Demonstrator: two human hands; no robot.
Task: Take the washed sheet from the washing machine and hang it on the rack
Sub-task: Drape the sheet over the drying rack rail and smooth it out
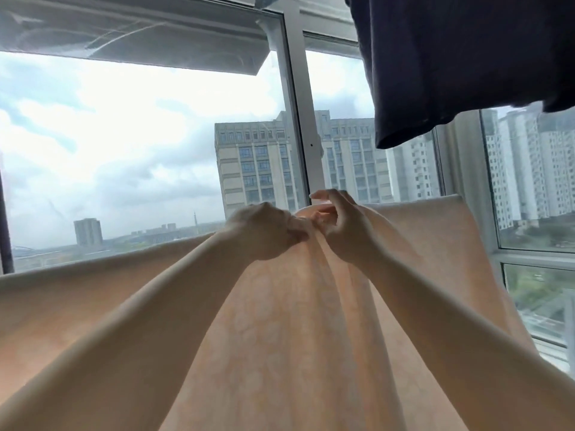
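The peach sheet (280,321) already looks draped, filling the view from 9 to 3 o'clock, so only spreading seems left, with the left hand (264,234) pinching its top fold at centre, the right hand (345,225) loosely curled beside it, and the rack itself hidden.

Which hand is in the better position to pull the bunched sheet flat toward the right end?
Probably the right hand. It sits on the right of the bunched fold of the sheet, fingers loosely on it, while the left hand grips the fold and can anchor it.
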